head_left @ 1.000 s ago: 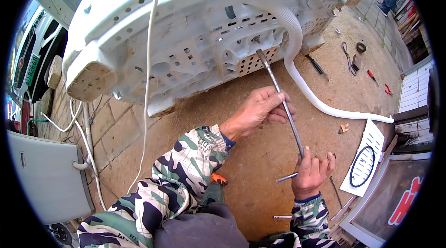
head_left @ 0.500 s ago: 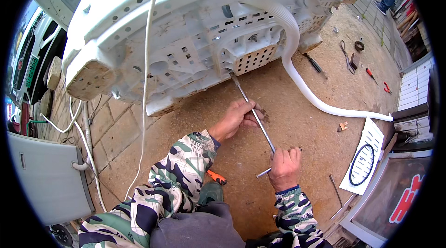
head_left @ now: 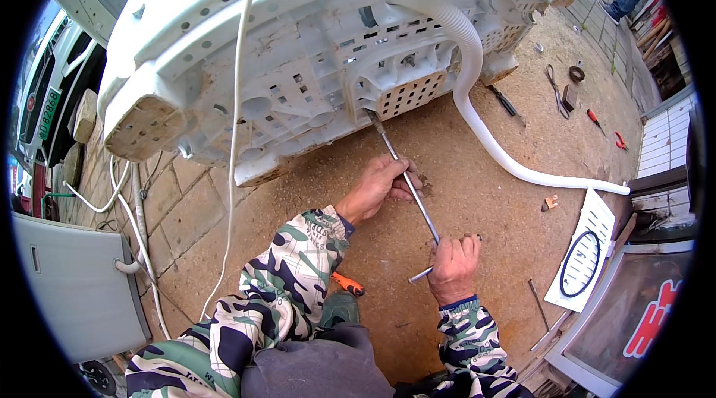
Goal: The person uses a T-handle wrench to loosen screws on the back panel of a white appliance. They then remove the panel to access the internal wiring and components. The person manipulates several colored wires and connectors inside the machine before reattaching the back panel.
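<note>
A white plastic base (head_left: 313, 70), holed and ribbed like the underside of a washing machine, fills the upper middle. A long metal T-handle wrench (head_left: 422, 208) slants down from it. Its tip meets the base's lower edge beside a grid of square holes; how it seats inside cannot be seen. My left hand (head_left: 377, 188) is closed around the middle of the shaft. Lower right, my right hand (head_left: 455, 267) wraps the crossbar, one end of which sticks out at the left. A white corrugated hose (head_left: 473, 111) runs from the base to the right.
Pliers (head_left: 505, 102), a roll of tape (head_left: 576, 74), a red-handled screwdriver (head_left: 597, 121) and other tools lie on the ground at right. A white slotted panel (head_left: 578, 256) bears a black belt ring (head_left: 581, 264). A white cord (head_left: 237, 100) hangs at left, near a grey panel (head_left: 78, 279).
My right hand and the crossbar have shifted slightly to the left, with a small turn of the handle. My left hand stays at the same spot on the shaft.
</note>
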Demonstrator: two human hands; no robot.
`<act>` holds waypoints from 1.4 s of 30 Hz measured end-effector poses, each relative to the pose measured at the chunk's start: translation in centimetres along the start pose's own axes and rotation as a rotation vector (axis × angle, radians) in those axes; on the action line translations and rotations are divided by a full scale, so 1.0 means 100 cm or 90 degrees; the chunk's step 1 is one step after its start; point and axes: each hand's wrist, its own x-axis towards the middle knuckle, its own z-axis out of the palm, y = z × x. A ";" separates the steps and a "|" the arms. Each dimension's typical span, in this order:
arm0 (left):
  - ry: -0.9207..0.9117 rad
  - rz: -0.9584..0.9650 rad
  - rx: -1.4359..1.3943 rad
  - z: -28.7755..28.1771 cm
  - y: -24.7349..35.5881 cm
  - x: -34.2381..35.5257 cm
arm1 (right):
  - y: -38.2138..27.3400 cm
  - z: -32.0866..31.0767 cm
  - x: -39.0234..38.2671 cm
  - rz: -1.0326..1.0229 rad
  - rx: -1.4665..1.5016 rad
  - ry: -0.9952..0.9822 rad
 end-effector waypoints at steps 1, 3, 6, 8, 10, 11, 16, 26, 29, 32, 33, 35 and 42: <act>0.005 -0.002 -0.004 -0.001 -0.001 0.000 | 0.000 0.000 0.001 0.000 0.000 -0.006; 0.010 -0.002 -0.004 -0.001 -0.001 0.001 | -0.001 0.000 0.002 0.003 -0.001 -0.016; 0.013 0.003 0.000 0.000 0.005 0.001 | -0.004 0.004 0.004 0.005 -0.031 -0.019; 0.009 0.003 -0.008 -0.003 0.005 0.002 | -0.006 0.007 0.007 -0.013 -0.066 0.004; 0.025 0.003 0.002 -0.004 0.005 0.001 | -0.007 0.011 0.007 -0.013 -0.084 0.009; 0.031 0.004 0.007 -0.004 0.005 0.001 | -0.008 0.014 0.005 -0.006 -0.086 0.006; 0.046 0.006 0.031 -0.004 0.005 0.000 | -0.020 0.008 0.004 0.800 0.935 -0.161; 0.049 0.026 0.035 -0.003 0.005 0.001 | -0.014 -0.008 -0.022 0.412 0.225 0.102; 0.066 0.005 0.025 -0.003 0.004 0.001 | -0.014 -0.015 -0.015 0.152 -0.020 0.053; 0.063 0.007 0.022 0.000 0.007 0.001 | -0.020 -0.006 -0.010 0.339 0.210 -0.051; 0.069 0.015 0.031 -0.002 0.006 0.000 | -0.022 -0.002 -0.011 0.507 0.395 -0.112; 0.078 0.030 0.048 -0.005 0.004 0.003 | -0.024 0.003 -0.011 0.688 0.647 -0.142; 0.065 0.014 0.025 0.001 0.009 -0.002 | -0.027 -0.005 -0.038 0.448 0.229 0.093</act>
